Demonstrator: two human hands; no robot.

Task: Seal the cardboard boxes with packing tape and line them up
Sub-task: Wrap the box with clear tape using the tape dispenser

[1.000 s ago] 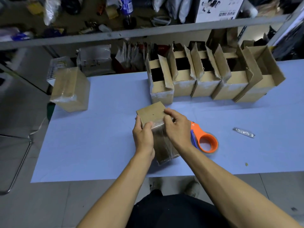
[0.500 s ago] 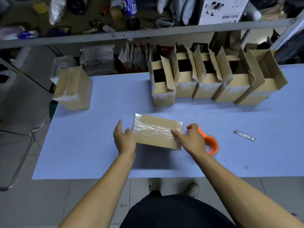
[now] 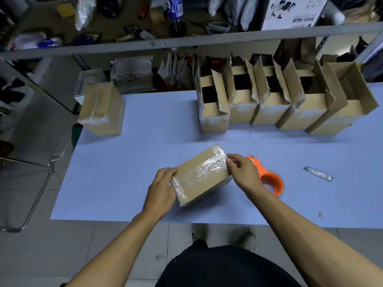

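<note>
Pale blue table [image 3: 124,183] fronts cluttered shelving, with a taped box [image 3: 200,175] lying near its front edge, long axis slanting from near-left to far-right. The left hand [image 3: 161,190] holds its near-left end, fingers curled over the edge, while the right hand [image 3: 243,172] seems to pinch the tape at the far-right end; the sealed box [image 3: 101,109] at the far left lies on the left hand's side.
</note>
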